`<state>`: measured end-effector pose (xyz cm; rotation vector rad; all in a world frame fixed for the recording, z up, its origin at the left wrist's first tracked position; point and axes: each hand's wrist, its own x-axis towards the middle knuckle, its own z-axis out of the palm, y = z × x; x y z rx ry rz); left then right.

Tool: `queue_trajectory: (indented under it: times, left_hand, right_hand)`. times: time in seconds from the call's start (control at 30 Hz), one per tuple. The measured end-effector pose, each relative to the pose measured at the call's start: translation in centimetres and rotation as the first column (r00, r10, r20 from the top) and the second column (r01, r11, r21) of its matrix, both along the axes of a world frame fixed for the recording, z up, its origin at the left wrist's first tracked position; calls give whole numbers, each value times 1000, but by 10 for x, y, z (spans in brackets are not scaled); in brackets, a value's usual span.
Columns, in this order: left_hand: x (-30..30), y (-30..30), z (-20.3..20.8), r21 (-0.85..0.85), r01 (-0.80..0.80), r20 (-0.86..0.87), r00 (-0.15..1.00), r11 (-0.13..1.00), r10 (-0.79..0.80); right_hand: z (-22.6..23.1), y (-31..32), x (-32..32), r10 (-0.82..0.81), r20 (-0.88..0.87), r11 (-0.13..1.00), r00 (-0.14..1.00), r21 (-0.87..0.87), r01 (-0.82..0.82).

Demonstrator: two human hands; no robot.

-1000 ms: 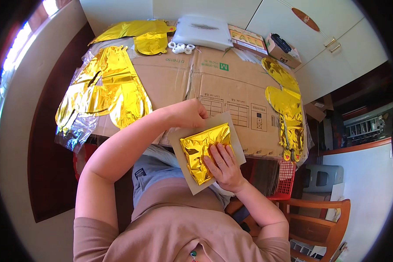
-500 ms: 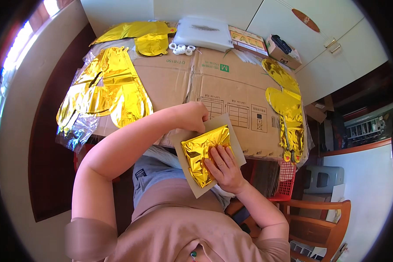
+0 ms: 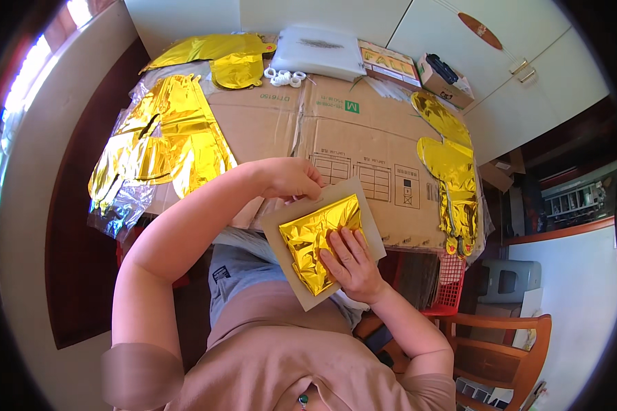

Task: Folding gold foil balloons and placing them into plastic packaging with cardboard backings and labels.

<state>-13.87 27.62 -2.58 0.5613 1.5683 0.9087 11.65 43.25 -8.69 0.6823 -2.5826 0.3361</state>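
Observation:
A folded gold foil balloon (image 3: pixel 308 243) lies on a square grey-brown card (image 3: pixel 373 222), tilted above my lap at the table's near edge. My right hand (image 3: pixel 355 266) rests flat on the foil's right part, fingers stretched out, covering some of it. At the card's upper left edge, my left hand (image 3: pixel 296 181) is closed with its fingertips pinched together. Whatever lies between those fingertips is too small to make out.
Flattened gold balloons lie on the cardboard-covered table (image 3: pixel 260 123): a wide one (image 3: pixel 178 137) at left, another (image 3: pixel 236 58) behind it, a narrow one (image 3: pixel 456 178) at right. White rolls (image 3: pixel 286 77), a white package (image 3: pixel 320 51) and an open box (image 3: pixel 445 81) stand at the back. A wooden chair (image 3: pixel 500 346) is at right.
My left hand has shifted slightly left and down, its fingertips now showing pinched by the card's edge. The card's left side has moved a little left. My right hand has stayed in place.

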Motion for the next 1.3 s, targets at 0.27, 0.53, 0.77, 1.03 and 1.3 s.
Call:
queue_trajectory:
  times: [0.27,0.53,0.77,1.03,1.3]
  left_hand:
    - [31,2,-1,138,-24,-491,867,990,89]
    - [9,-10,-9,142,-117,-99,986,983,131]
    - [0,-13,0,139,-189,-191,958,972,214]
    - [9,12,2,93,30,-601,799,995,33]
    - [7,15,16,-103,108,-661,735,989,-149]
  right_hand:
    - [-1,1,-2,-18,5,999,1000,35,18]
    - [0,0,-1,-14,6,1000,1000,27,14]
    - [-1,0,0,-22,19,999,1000,38,21]
    - [-1,0,-1,-30,17,999,999,35,30]
    - [-2,-1,0,-4,21,999,1000,41,3]
